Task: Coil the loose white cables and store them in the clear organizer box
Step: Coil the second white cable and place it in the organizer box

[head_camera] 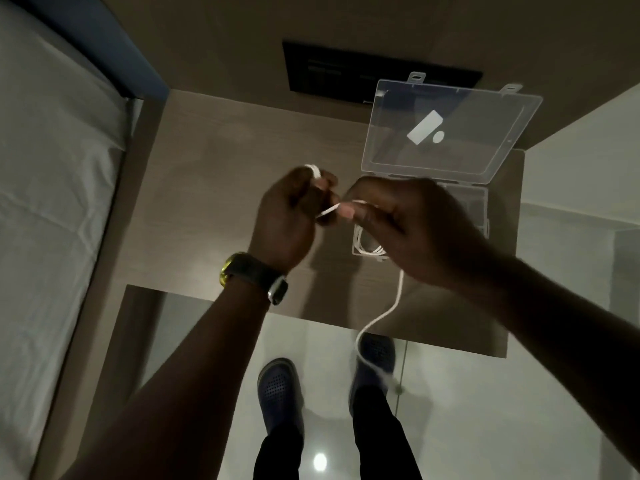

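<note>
My left hand [294, 213] grips a white cable [398, 299], with a loop of it showing over my fingers at the top. My right hand [408, 226] pinches the same cable a short way along; a taut bit spans between the two hands. The cable's loose tail drops below my right hand, past the table's front edge, toward the floor. The clear organizer box [479, 209] lies behind my right hand with its lid [450, 129] thrown open. A coiled white cable [369, 249] rests in the box's near left compartment.
The wooden table [214, 161] bears the box at its right end. A dark panel [346, 71] sits on the wall behind. A bed with white sheets [52, 202] runs along the left. My feet in dark clogs [278, 386] stand on the glossy floor below.
</note>
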Demonstrator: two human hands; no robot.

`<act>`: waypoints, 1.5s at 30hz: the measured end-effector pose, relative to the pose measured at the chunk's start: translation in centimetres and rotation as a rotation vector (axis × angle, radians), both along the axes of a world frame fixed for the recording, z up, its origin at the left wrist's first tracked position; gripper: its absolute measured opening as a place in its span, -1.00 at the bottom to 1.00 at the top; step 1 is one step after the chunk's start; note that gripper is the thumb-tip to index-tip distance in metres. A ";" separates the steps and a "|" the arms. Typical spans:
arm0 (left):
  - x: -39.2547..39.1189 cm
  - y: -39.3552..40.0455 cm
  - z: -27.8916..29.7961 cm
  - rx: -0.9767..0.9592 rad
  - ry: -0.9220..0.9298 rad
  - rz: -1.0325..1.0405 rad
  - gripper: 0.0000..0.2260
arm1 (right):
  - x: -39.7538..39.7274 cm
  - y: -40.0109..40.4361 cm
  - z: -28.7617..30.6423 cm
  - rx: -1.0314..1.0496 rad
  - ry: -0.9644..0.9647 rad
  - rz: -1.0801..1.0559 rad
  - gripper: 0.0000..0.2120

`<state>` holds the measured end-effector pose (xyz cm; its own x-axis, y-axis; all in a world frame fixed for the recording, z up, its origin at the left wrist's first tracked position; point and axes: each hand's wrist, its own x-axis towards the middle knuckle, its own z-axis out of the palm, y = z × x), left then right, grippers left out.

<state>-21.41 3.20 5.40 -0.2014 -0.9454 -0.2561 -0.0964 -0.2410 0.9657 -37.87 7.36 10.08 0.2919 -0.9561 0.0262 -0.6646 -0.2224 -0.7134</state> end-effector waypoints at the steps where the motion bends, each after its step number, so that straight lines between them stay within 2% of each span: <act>1: -0.3 0.3 -0.1 0.023 -0.069 -0.055 -0.79 | -0.6 -0.7 0.4 -0.058 0.059 0.012 -0.78; 3: -0.9 0.5 0.1 0.084 -0.143 -0.152 -0.73 | -1.6 -1.7 0.3 -0.146 0.144 0.001 -0.75; 4: -1.2 0.5 0.3 0.132 -0.108 -0.194 -0.71 | -2.2 -2.1 0.0 -0.181 0.137 -0.034 -0.75; 6: -1.8 0.8 1.0 0.275 0.111 -0.222 -0.70 | -3.3 -3.3 -0.8 -0.168 0.018 -0.155 -0.74; 8: -2.0 0.8 1.7 0.453 0.443 -0.214 -0.71 | -3.9 -4.0 -2.0 -0.053 -0.124 -0.262 -0.74; 10: -2.0 0.7 2.3 0.587 0.756 -0.192 -0.71 | -3.7 -3.4 -3.7 0.046 -0.159 -0.277 -0.77; 12: -1.6 0.3 2.6 0.621 0.971 -0.096 -0.74 | -2.7 -1.8 -5.1 0.153 -0.185 -0.227 -0.83; 15: -0.8 -0.6 2.5 0.549 1.130 0.134 -0.70 | -1.3 1.3 -5.5 0.273 -0.127 -0.069 -0.84; 17: -0.3 -1.3 2.2 0.491 1.115 0.243 -0.73 | -0.9 3.1 -4.8 0.310 -0.032 0.100 -0.82; 19: -0.2 -1.6 1.7 0.393 0.925 0.257 -0.77 | -0.6 4.2 -3.7 0.331 0.033 0.242 -0.84; 22: -0.9 -0.9 0.7 0.179 0.362 0.085 -0.81 | -2.0 3.4 -1.4 0.262 0.041 0.167 -0.85; 24: -1.5 0.3 0.4 0.137 0.203 -0.113 -0.81 | -3.7 1.3 -0.2 0.095 0.105 0.039 -0.78; 27: -2.5 1.7 0.6 0.216 0.242 -0.292 -0.76 | -5.5 -1.6 0.5 -0.074 0.156 -0.064 -0.75; 29: -3.2 2.1 1.1 0.305 0.334 -0.284 -0.72 | -5.5 -2.3 0.2 -0.146 0.130 -0.082 -0.75; 31: -3.4 2.1 1.8 0.419 0.504 -0.270 -0.70 | -5.4 -2.8 -0.5 -0.190 0.111 -0.077 -0.73; 35: -3.1 2.1 2.4 0.593 0.828 -0.230 -0.71 | -4.7 -2.5 -3.0 0.030 -0.055 -0.130 -0.76; 39: -3.0 1.8 2.3 0.520 1.034 -0.081 -0.75 | -2.5 0.4 -4.6 0.334 -0.329 -0.032 -0.79; 41: -2.6 1.3 2.0 0.447 1.032 0.000 -0.76 | -1.8 2.2 -4.9 0.453 -0.294 0.003 -0.82; 42: -2.5 1.2 1.8 0.414 0.975 0.031 -0.77 | -1.7 2.9 -5.0 0.487 -0.250 0.017 -0.83; 45: -2.7 1.6 1.1 0.327 0.690 0.083 -0.78 | -2.1 3.9 -4.0 0.454 -0.105 0.100 -0.86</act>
